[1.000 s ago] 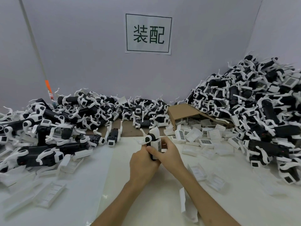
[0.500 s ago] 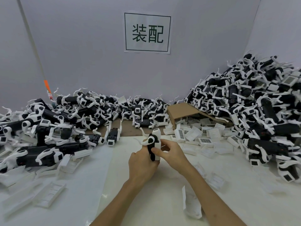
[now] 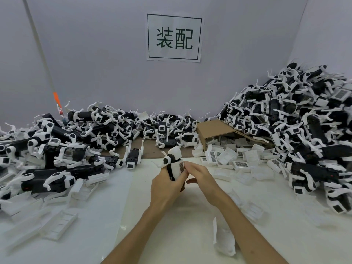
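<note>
Left hand [image 3: 167, 184] is wrapped round the lower body of one black-and-white device [image 3: 174, 165] and holds it upright above the white table [image 3: 171, 225], just in front of the person and near the table's middle. Right hand [image 3: 200, 174] has bent fingers whose tips lie against the device's white side panel, with the thumb held apart below. Whether it pinches the panel cannot be told.

Two hands and one held device are in view. Two heaps of the same devices flank them, each far too many to count: the right heap [image 3: 304, 130] is the taller and climbs the wall, and the left heap [image 3: 57, 149] is lower and runs along the back. One paper sign [image 3: 174, 37] with two printed characters hangs on the wall. One cardboard box [image 3: 215, 128] lies on its side at the foot of the right heap, with many loose white covers [image 3: 242, 159] spilled from it, some with barcode labels. One crumpled clear bag [image 3: 223, 241] lies just beside the right forearm.

The held device has a black core, a white rounded head with a black eye-like dot, thin white arms and a barcode label on its white panel.
</note>
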### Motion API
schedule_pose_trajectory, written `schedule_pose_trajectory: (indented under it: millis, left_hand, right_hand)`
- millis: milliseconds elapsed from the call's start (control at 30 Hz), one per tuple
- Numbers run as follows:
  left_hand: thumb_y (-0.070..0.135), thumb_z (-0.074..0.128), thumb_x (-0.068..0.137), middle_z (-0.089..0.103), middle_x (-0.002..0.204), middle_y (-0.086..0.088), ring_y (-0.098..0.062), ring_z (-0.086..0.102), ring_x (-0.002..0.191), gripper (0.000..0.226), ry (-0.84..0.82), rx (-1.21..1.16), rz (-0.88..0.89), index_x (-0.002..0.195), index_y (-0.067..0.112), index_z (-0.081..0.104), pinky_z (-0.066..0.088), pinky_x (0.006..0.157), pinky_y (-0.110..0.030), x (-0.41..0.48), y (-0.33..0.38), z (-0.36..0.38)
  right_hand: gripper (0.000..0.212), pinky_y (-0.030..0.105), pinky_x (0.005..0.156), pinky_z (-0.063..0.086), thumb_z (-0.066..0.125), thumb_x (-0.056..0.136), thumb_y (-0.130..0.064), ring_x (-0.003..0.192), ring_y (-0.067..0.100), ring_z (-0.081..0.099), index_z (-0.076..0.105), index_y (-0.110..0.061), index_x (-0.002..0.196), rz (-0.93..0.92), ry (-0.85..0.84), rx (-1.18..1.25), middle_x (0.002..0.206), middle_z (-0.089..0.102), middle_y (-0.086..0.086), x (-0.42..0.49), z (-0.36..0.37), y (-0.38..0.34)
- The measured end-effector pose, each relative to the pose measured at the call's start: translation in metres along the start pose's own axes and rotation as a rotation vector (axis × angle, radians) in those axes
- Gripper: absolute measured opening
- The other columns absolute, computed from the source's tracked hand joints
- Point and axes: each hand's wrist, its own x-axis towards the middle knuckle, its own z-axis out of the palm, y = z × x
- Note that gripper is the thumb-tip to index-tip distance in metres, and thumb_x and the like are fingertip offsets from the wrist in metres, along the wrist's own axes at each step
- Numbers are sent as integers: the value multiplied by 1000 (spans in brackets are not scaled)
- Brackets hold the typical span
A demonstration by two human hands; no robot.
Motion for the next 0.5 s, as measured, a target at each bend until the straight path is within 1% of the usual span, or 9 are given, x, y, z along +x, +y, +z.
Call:
schedule_pose_trajectory:
  millis: [33, 67, 133, 200, 267, 333, 367, 433, 500]
  left_hand:
    - [68, 60, 75, 69, 74, 25, 10, 63, 72, 36, -4, -51, -21, 93, 37, 55, 46, 62, -21, 0, 1, -1]
    - [65, 62, 77, 70, 76, 23, 10, 63, 73, 32, -12, -106, -36, 93, 38, 55, 45, 61, -19, 0, 2, -1]
    - [62, 64, 78, 73, 83, 15, 2, 67, 72, 32, -38, -247, -55, 98, 38, 59, 46, 57, -17, 0, 4, -1]
    - [59, 63, 76, 74, 87, 6, -7, 67, 67, 44, -93, -376, -76, 108, 29, 65, 44, 49, -17, 0, 5, -1]
    - [50, 65, 80, 75, 86, 1, -8, 68, 65, 42, -145, -459, -94, 112, 22, 67, 45, 46, -18, 0, 6, 0]
    - [32, 66, 91, 77, 90, 2, -11, 73, 80, 24, -187, -544, -101, 113, 22, 68, 53, 59, -19, 2, 3, -1]
    - [26, 67, 92, 77, 93, 2, -12, 73, 88, 21, -212, -572, -103, 113, 22, 68, 55, 67, -20, 3, 3, -2]
    - [22, 72, 84, 77, 93, 2, -13, 73, 91, 31, -272, -547, -91, 115, 19, 66, 55, 71, -20, 4, 1, -4]
    - [16, 76, 84, 76, 89, 1, -12, 73, 88, 34, -316, -462, -52, 115, 16, 64, 55, 70, -19, 4, 1, -3]
  right_hand:
    - [34, 31, 87, 51, 42, 107, -28, 99, 13, 63, 68, -10, 118, 4, 4, 11, 116, 69, 15, 0, 1, -1]
    - [33, 33, 90, 51, 43, 107, -28, 102, 14, 63, 68, -11, 118, 5, 9, 36, 119, 68, 15, 0, 3, -2]
    - [31, 37, 95, 51, 45, 106, -29, 108, 17, 63, 66, -12, 120, 6, 20, 91, 121, 67, 13, 0, 6, -3]
    - [33, 40, 98, 50, 45, 105, -34, 112, 21, 64, 64, -14, 122, 24, 18, 124, 122, 68, 10, -1, 7, -4]
    - [36, 44, 98, 51, 44, 104, -39, 113, 25, 66, 63, -16, 125, 57, -38, 181, 121, 69, 9, -1, 8, -4]
    - [37, 41, 97, 55, 41, 105, -40, 112, 23, 68, 64, -19, 126, 89, -103, 231, 120, 71, 8, -3, 9, -4]
    - [36, 39, 97, 55, 41, 105, -40, 112, 21, 68, 64, -21, 125, 98, -114, 234, 120, 72, 6, -3, 9, -4]
    - [34, 42, 101, 52, 44, 105, -39, 115, 24, 66, 65, -19, 124, 94, -101, 216, 121, 71, 9, -2, 7, -4]
    - [35, 43, 102, 50, 50, 101, -39, 117, 29, 64, 66, -14, 120, 66, -73, 198, 121, 69, 15, -1, 4, -2]
